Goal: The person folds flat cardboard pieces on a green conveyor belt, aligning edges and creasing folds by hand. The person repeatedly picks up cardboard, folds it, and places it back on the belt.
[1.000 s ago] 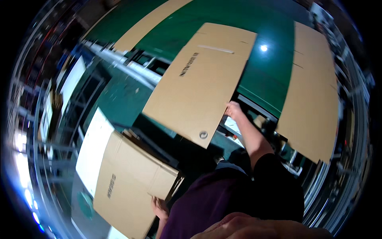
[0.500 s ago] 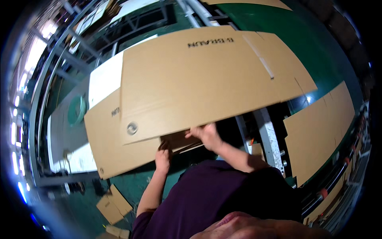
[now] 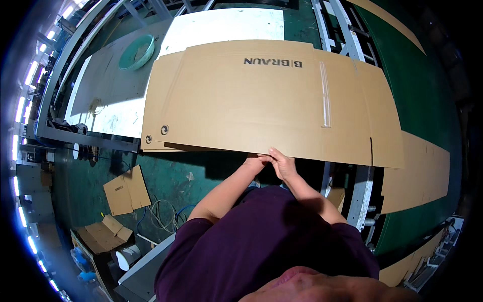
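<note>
So the big flat cardboard sheet (image 3: 261, 100) fills the middle and upper centre of the frame, lying over a second sheet (image 3: 153, 110) of the same brown whose left edge sticks out a bit; both have a small round metal eyelet near the lower left corner. There's dark printed lettering near the top edge, upside down from here, and a pale strip of clear tape running down the right part. Both hands meet at the sheet's near edge, just below centre: the left hand (image 3: 256, 162) has its fingers curled and pinching the edge, and the right hand (image 3: 283, 163) is touching it, thumb on top and fingers tucked under the same edge. The sheets rest on a white-and-grey table (image 3: 115, 90) with a green bowl (image 3: 137, 50) at upper left. Off to the right, more brown cardboard (image 3: 422, 171) lies on the green floor. Lower left there's a small folded carton (image 3: 126, 189) with a dark label mark, some scrap cardboard pieces (image 3: 103, 234) below it, and a loose tangle of white cable (image 3: 163, 214).
</note>
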Tool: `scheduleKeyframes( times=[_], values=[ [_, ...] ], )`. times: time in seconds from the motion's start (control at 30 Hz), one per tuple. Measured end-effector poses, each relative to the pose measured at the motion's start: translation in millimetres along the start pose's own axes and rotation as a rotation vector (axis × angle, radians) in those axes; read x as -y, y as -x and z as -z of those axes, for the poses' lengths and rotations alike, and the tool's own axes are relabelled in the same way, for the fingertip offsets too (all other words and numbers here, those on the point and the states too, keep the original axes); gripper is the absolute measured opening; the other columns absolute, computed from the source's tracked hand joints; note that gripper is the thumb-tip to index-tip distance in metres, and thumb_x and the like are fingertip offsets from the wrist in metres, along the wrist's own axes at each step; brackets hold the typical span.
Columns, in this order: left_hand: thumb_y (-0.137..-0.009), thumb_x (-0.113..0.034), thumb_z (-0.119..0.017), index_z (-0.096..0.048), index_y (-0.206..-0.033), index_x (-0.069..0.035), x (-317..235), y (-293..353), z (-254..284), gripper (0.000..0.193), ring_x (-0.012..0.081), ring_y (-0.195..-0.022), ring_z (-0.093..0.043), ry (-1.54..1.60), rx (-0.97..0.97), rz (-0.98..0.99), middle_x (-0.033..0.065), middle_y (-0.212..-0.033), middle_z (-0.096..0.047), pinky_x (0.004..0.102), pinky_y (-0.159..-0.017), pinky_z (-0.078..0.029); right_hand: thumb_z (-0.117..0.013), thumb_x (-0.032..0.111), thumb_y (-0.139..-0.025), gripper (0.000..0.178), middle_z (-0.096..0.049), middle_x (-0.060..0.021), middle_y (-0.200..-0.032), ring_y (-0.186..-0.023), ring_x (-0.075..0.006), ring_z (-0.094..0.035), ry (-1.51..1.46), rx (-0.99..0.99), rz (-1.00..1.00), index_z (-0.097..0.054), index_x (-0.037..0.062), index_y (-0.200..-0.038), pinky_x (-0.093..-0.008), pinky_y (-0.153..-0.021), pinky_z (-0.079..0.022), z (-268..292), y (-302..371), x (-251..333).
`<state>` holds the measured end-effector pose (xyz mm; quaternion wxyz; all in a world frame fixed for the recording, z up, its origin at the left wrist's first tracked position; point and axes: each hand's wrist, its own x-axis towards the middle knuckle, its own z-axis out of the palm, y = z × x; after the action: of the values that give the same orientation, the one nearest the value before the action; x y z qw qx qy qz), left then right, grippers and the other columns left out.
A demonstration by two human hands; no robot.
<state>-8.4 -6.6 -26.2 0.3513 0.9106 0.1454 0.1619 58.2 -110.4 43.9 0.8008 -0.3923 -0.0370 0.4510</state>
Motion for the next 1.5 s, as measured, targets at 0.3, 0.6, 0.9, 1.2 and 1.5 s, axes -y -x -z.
scheduleKeyframes(
  times=[0.3,0.6,0.9,1.2,1.5],
  values=[
    [-0.080,-0.011,-0.065,-0.061,-0.107,-0.006,38,90,14,0.027,0.0281,-0.091,-0.061,-0.068,-0.015,-0.488,0.0092,-0.095,-0.064,0.0372,-0.080,-0.050,-0.059,0.023,-0.094,0.033,-0.066,-0.0203,-0.098,-0.087,-0.0299,-0.068,-0.108,0.405,-0.798,-0.052,-0.0036,-0.112,-0.0362,-0.076,-0.057,-9,-25,-44],
    [-0.073,-0.011,-0.072,-0.063,-0.104,-0.009,-94,1,87,0.032,0.0308,-0.110,-0.054,-0.226,-0.041,-0.110,0.0105,-0.115,-0.058,0.0414,-0.093,-0.045,-0.062,0.017,-0.085,0.033,-0.061,-0.0130,-0.111,-0.101,-0.0221,-0.059,1.109,-0.435,0.523,-0.057,-0.0030,-0.112,-0.0349,-0.089,-0.047,137,-40,150],
    [-0.070,-0.014,-0.074,-0.062,-0.103,-0.009,-59,-34,49,0.036,0.0316,-0.123,-0.047,-0.410,0.140,-0.235,0.0094,-0.129,-0.053,0.0455,-0.103,-0.040,-0.069,-0.002,-0.073,0.041,-0.066,-0.0119,-0.103,-0.094,-0.0164,-0.063,1.165,-0.342,0.239,-0.057,-0.0076,-0.112,-0.0303,-0.083,-0.050,201,-35,307],
    [-0.071,-0.013,-0.071,-0.063,-0.097,-0.007,-46,-30,44,0.028,0.0301,-0.119,-0.051,-0.347,0.116,-0.291,0.0091,-0.118,-0.059,0.0447,-0.101,-0.042,-0.067,0.017,-0.068,0.048,-0.061,-0.0319,-0.097,-0.085,-0.0350,-0.067,2.189,0.041,0.294,-0.054,-0.0136,-0.103,-0.0374,-0.065,-0.056,-26,-47,127],
    [-0.073,-0.014,-0.073,-0.063,-0.104,-0.006,-15,-28,61,0.033,0.0316,-0.111,-0.058,0.052,0.003,-0.328,0.0130,-0.111,-0.063,0.0443,-0.096,-0.047,-0.063,0.026,-0.081,0.040,-0.058,-0.0222,-0.115,-0.108,-0.0345,-0.054,1.981,0.017,0.403,-0.063,-0.0005,-0.111,-0.0448,-0.093,-0.044,24,-83,77]
  ],
)
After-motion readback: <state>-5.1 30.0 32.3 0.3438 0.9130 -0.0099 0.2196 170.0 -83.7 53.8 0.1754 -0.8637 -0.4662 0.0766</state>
